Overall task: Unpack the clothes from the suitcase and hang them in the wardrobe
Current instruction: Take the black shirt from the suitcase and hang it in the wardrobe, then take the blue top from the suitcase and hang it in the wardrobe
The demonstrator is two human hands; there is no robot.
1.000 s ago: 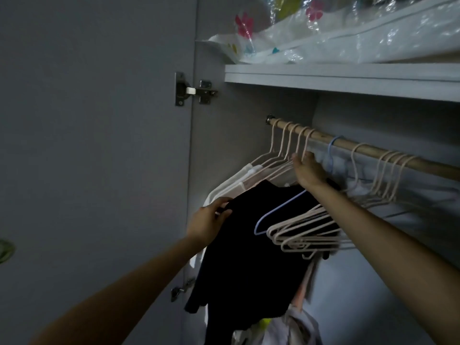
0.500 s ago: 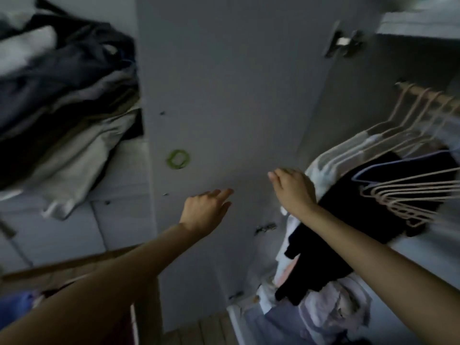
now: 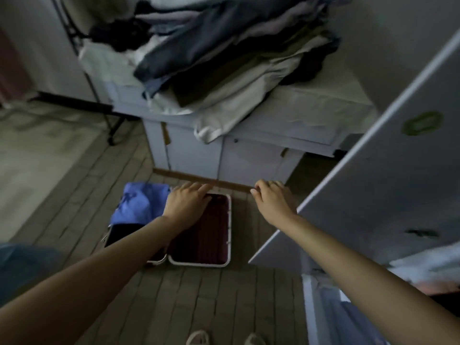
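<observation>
Taking the open suitcase (image 3: 199, 235) on the floor as the landmark: nearest the camera, on the near side of it, two pale shoe tips (image 3: 199, 338) peek in at the bottom edge, cut off by the frame. Both forearms reach out over the case. The left hand (image 3: 185, 202) hovers above its far edge with fingers loosely spread and holding nothing; whether it touches the case cannot be told. The right hand (image 3: 271, 195) hangs to the right of the case, over bare floor, fingers loosely curled, empty.

The right half of the suitcase shows a dark red lining with nothing plainly lying in it. The left half is partly covered by the left forearm; a blue garment (image 3: 139, 205) lies over its far left part, with a dark patch nearer that could be cloth or lining. So I judge the unpacking well on but unfinished: at least the blue piece waits to be lifted and hung.

To the right of the case stands the wardrobe door (image 3: 373, 183), open, with a green sticker; the wardrobe's inside is almost wholly out of view, so what hangs there cannot be counted. Beyond the case, a white cabinet (image 3: 249, 155) carries a heap of clothes (image 3: 224, 58), blurred; whether these belong to the job is unclear
</observation>
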